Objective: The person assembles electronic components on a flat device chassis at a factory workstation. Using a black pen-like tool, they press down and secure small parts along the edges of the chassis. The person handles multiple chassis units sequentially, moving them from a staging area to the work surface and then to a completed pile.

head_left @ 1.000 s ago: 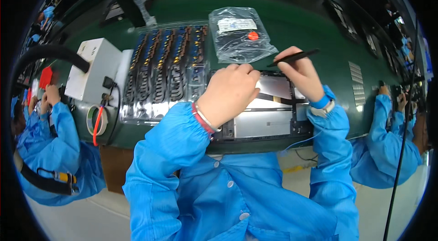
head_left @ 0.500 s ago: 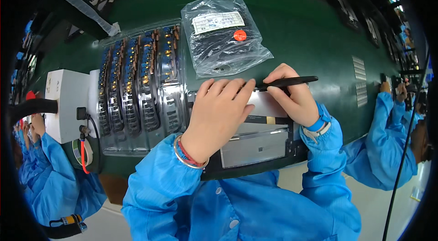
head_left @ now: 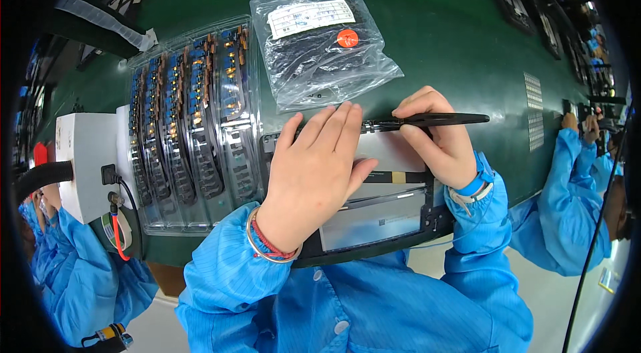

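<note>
My left hand (head_left: pixel 314 172) lies palm down over the left part of an opened tablet-like device (head_left: pixel 371 221), fingers stretched out and close together. It covers much of that side. The device has silver panels in a black frame. At its upper edge, my right hand (head_left: pixel 444 142) pinches black tweezers (head_left: pixel 451 119) between thumb and fingers. The tweezers lie nearly level, wide end to the right and tips toward my left fingertips. What the tips touch is too small to make out. Just beyond my hands rests a clear plastic bag (head_left: pixel 324 62) with dark contents, a white label and an orange sticker.
Left of the device stands a clear plastic tray (head_left: pixel 193 119) of flex-cable boards in rows. Beside it are a white box (head_left: pixel 93 166) with cables and a tape roll (head_left: pixel 113 229). A sheet of small pale pieces (head_left: pixel 534 112) lies right. Co-workers in blue sit on both sides.
The tweezers have turned slightly and show a broader side. My right hand has shifted a little rightward, while my left stays flat on the device. The whole view has shifted slightly.
</note>
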### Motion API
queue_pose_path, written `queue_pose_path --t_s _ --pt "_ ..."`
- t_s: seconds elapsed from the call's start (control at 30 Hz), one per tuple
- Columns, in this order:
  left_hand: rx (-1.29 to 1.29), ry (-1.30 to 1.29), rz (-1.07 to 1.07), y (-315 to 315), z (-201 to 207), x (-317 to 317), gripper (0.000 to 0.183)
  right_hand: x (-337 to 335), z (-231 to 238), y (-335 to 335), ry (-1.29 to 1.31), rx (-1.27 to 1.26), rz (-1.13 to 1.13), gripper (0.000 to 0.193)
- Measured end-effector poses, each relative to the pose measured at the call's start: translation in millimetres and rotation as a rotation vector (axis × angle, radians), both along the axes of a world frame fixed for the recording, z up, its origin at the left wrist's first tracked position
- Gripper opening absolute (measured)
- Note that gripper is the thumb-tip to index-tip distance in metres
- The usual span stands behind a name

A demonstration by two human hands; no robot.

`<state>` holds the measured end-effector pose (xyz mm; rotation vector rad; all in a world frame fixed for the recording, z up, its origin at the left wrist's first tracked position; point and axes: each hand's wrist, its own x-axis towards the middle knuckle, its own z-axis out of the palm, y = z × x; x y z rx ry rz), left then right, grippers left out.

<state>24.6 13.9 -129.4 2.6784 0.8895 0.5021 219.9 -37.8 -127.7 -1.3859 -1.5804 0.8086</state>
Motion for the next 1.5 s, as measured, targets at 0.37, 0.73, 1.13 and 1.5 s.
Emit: queue_pose_path --t_s 0.37,0.73,1.13,1.5 --pt "0.021 -0.002 -0.006 0.4 0.3 -0.3 0.056 -2.4 8.0 1.2 -0.112 -0.009 0.035 0.012" --pt "0.019 0.001 -0.012 0.7 1.1 -0.6 0.055 -2.5 7.0 1.4 -0.102 0.023 0.026 0.014" --pt "0.022 -0.003 -0.017 1.0 1.3 -0.4 0.054 -2.6 7.7 0.5 -0.115 0.019 0.015 0.013" --pt "0.026 -0.002 -0.027 1.6 0.2 -0.9 0.054 -4.3 8.0 0.6 -0.113 0.028 0.017 0.014"
